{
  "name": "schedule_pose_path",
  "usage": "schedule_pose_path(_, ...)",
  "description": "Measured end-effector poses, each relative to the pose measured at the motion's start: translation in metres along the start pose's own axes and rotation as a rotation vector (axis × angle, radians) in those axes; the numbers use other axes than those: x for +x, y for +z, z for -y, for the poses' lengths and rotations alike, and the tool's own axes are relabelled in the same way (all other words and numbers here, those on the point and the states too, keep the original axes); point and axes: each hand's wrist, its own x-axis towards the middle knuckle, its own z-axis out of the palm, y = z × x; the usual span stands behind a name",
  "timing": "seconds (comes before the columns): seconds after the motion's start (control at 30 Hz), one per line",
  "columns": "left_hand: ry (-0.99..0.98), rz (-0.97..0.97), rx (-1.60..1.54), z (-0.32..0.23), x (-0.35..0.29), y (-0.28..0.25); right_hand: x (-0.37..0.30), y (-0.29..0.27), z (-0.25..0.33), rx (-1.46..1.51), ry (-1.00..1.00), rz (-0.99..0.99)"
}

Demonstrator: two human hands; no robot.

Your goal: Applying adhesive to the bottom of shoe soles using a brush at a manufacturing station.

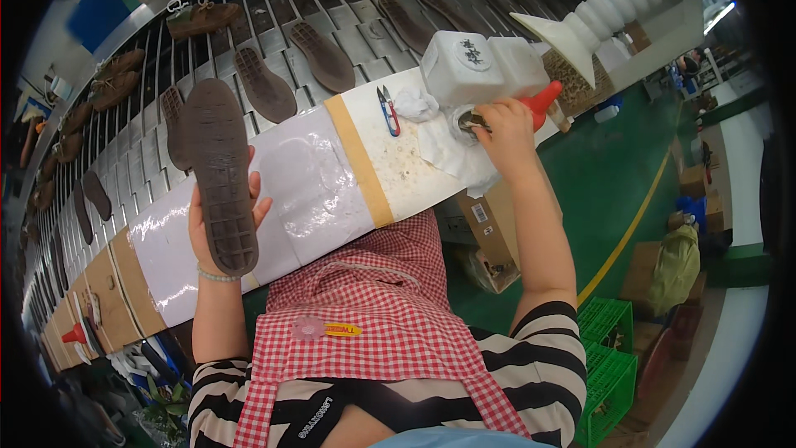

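My left hand (199, 236) holds up a brown rubber shoe sole (220, 166), its gridded, recessed side facing me. Fingers and thumb show on both sides of the sole, above the white-covered bench edge (315, 182). On the right, my right hand (510, 133) reaches over a small round container (466, 126), fingertips pinched together at its opening. What they grip there is too small and covered to make out. A white cloth (456, 158) lies under and around the container. Thread snips (388, 112) with red and blue handles lie to its left, beside a crumpled white wad (416, 105).
White plastic jugs (460, 66) and a red cone-shaped top (545, 103) stand beyond my right hand. Several soles (322, 56) and shoes (203, 19) rest on the slatted metal conveyor. A white extraction hose (622, 8) hangs at the upper right. Green crates (605, 390) stand lower right.
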Motion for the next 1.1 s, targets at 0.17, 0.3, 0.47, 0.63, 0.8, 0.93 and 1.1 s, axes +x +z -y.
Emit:
schedule_pose_path(0.17, -0.066, -0.087, -0.099, 0.019, -0.002, -0.012, 0.002, 0.004, -0.002, 0.077, 0.047, -0.019)
schedule_pose_path(0.3, -0.197, -0.113, -0.249, 0.04, 0.001, -0.021, -0.011, -0.016, -0.016, 0.111, 0.243, 0.079)
schedule_pose_path(0.47, -0.309, -0.158, -0.28, 0.066, 0.006, -0.013, -0.019, -0.039, -0.018, 0.596, 0.604, 0.042)
schedule_pose_path(0.63, -0.408, -0.178, -0.247, 0.081, 0.0, -0.001, 0.011, -0.072, 0.087, 0.891, 0.28, -0.054)
schedule_pose_path(0.8, -0.466, -0.114, -0.2, 0.082, -0.006, 0.011, 0.029, -0.08, 0.149, 0.736, -0.057, -0.058)
schedule_pose_path(0.93, -0.48, -0.121, -0.068, 0.081, -0.013, 0.016, 0.033, -0.074, 0.161, 0.591, -0.285, -0.09)
schedule_pose_path(1.1, -0.538, -0.115, -0.1, 0.077, -0.017, 0.02, 0.035, -0.071, 0.168, 0.56, -0.353, -0.108)
